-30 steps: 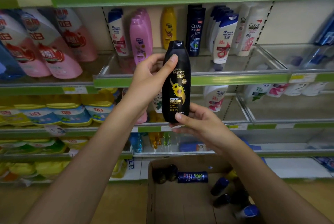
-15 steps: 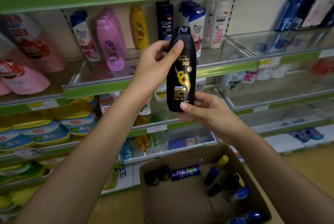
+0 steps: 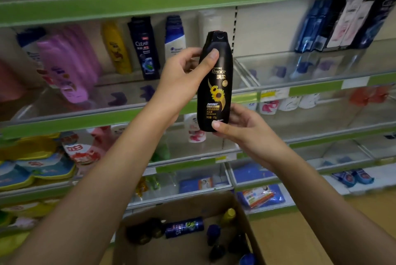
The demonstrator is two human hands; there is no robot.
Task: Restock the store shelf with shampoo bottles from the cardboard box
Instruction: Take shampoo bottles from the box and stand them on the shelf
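Rejoice shampoo bottle, black with a sunflower and "170g" on its label, stands upright at the centre of the frame before the shelf. Left hand grips its upper part, thumb across the front; right hand pinches its base. A navy CLEAR bottle stands upper left; cardboard box sits bottom centre.

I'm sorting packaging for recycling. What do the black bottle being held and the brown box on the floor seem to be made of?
The black sunflower-label shampoo bottle looks like glossy moulded plastic: soft highlights run down its smooth curved side, and the flip cap looks the same. The open brown box looks like matt cardboard: dull, flat tan walls with folded flaps, no shine.
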